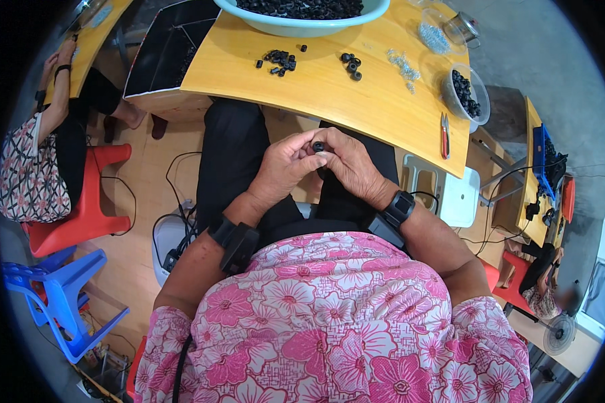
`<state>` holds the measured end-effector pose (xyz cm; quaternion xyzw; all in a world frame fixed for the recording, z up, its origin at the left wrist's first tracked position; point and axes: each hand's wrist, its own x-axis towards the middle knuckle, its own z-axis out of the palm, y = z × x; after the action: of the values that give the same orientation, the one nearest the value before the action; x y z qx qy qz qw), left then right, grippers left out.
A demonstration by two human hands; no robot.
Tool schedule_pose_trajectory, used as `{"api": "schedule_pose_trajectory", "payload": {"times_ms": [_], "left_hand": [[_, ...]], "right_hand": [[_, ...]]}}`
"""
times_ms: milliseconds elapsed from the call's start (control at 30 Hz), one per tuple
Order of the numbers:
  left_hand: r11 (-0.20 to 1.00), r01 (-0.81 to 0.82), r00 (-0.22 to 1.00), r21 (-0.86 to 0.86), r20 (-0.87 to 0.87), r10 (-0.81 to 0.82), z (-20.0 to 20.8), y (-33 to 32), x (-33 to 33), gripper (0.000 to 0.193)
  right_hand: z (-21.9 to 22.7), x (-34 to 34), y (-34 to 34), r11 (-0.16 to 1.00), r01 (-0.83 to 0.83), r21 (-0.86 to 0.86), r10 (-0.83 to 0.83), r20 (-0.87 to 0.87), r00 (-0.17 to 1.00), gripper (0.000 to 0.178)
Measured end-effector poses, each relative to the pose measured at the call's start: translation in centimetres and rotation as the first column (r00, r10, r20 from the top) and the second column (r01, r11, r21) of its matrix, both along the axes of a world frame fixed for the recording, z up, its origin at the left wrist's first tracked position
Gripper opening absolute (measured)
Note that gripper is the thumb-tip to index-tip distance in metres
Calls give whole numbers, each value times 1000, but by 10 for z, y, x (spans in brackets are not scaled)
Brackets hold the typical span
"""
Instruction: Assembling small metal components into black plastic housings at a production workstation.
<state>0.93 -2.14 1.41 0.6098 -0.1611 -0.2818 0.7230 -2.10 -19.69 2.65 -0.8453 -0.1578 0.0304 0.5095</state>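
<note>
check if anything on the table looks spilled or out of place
Perhaps the pale bits: they lie loosely scattered on the right side of the table, outside the tub that holds similar-looking ones. That could be a spill, though they may have been laid out deliberately.

We sit in a workshop | yellow worktable [316,84] | basin [302,27] heaped with black parts [302,8] | co-worker [37,171] at a second table [92,48]
</note>
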Motion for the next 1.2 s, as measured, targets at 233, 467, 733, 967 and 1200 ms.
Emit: {"api": "schedule_pose_trajectory", "payload": {"times_ms": [233, 467, 733, 967, 1200], "left_hand": [[1000, 5, 1000, 7, -23, -4, -3, 0, 2, 46], [1000, -28, 1000, -1, -12, 28, -5, -3, 1, 44], [999, -38, 999, -17, -35, 37, -4, -2, 1, 42], [999, -45, 999, 5, -19, 45, -5, -3, 1, 41], [996, -31, 990, 82, 139, 19, 0, -1, 0, 44]], "right_hand": [[2, 0, 0, 998, 21, 60, -15, -102, 995, 19], [-5, -2, 1, 982, 65, 180, -30, -189, 981, 23], [-7, 0, -1, 981, 39, 191, -7, -168, 986, 22], [-12, 1, -1, 976, 70, 208, -26, -207, 978, 24], [-9, -3, -2, 991, 63, 120, -49, -112, 993, 17]]}}
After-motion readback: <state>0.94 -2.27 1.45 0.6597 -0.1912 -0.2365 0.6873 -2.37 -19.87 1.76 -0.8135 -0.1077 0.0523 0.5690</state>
